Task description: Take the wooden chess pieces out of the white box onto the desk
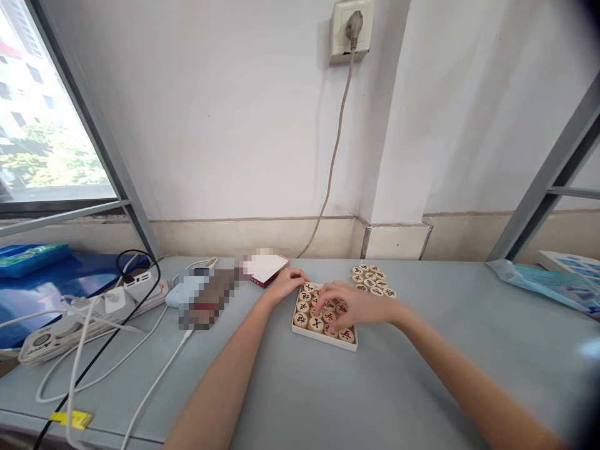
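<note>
A shallow white box on the table holds rows of round wooden Chinese chess pieces, marked with black or red characters. My left hand has its fingers bent over the far left corner of the box. Above the pieces, my right hand reaches in from the right, thumb and fingers curled around a piece among the red ones; the hand partly covers that piece. Behind and right of the box, a group of black-marked Chinese chess pieces lies directly on the table.
A box lid lies beyond my left hand. To the left are a blurred dark item, a white power strip with tangled cables and a yellow tag. A blue plastic package sits at the right; the wall bounds the back.
</note>
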`<state>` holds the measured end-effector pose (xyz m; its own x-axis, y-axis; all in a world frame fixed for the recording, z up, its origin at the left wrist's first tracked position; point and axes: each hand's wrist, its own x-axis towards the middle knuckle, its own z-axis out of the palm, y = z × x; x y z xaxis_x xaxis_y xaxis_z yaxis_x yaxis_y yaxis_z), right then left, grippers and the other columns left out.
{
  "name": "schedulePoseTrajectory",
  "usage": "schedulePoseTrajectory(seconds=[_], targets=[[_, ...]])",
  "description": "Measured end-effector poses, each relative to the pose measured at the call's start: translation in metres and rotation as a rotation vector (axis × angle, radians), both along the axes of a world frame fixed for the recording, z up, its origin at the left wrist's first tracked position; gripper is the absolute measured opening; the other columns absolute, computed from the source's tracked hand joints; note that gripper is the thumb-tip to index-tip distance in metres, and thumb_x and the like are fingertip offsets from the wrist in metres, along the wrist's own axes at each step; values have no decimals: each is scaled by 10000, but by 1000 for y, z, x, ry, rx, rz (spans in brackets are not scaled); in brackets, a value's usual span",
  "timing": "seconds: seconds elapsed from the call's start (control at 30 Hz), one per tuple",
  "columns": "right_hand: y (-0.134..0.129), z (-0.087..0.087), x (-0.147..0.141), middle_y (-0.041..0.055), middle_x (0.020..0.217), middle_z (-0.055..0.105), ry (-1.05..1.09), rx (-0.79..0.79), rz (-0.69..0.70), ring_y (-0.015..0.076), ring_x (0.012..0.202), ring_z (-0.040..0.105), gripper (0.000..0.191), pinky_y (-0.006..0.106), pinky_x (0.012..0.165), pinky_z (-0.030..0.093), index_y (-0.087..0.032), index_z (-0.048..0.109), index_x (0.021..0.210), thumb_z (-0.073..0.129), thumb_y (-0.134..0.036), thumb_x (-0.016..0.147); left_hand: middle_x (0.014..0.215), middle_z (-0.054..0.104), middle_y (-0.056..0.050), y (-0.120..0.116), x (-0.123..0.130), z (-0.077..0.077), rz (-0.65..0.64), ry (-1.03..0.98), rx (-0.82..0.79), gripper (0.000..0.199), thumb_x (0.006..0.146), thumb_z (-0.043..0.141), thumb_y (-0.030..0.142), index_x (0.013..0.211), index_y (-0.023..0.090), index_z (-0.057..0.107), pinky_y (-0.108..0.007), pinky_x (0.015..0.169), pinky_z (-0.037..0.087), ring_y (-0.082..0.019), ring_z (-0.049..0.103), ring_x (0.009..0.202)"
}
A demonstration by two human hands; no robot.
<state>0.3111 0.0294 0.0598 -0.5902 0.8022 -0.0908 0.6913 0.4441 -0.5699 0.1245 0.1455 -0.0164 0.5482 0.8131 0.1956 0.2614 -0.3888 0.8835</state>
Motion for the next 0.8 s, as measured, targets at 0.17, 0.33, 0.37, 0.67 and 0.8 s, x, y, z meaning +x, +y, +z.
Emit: schedulePoseTrajectory(seconds=[0.17,0.33,0.37,0.67,0.8], targets=[[2,-17,-12,-4,1064,552,21,67,12,235,1063,446,268,355,896,373,-309,643,909,655,-407,660,729,625,-10,3,0,-2,2,17,17,164,653,474,196,680,148,629,-254,747,429,-157,557,781],[3,-19,-13,-9,1033,554,36,105,38,210,1036,462,266,333,898,377,-313,632,927,646,-389,673,728,623,-12,1,-1,-1,-4,11,11,163,652,474,199,675,146,626,-258,750,427,-159,555,782],[3,-17,-10,-10,1028,557,40,102,39,207,1031,464,270,331,896,380,-312,627,925,644,-410,674,728,622,-12,1,-1,0,-5,8,8,163,652,475,202,675,146,627,-259,750,425,-160,554,782],[20,-5,81,25,1140,460,-50,24,-197,227,1020,472,314,348,836,439,-303,568,911,606,-496,666,708,608,-11,0,0,-1,5,-4,-52,133,650,504,220,668,144,611,-252,713,422,-154,554,755],[24,-17,95,37,1115,471,-137,53,-287,281,1081,426,287,416,862,418,-308,582,888,616,-425,628,706,608,-9,0,0,-1,-4,-11,-56,131,652,500,216,663,146,610,-250,707,419,-150,552,745]])
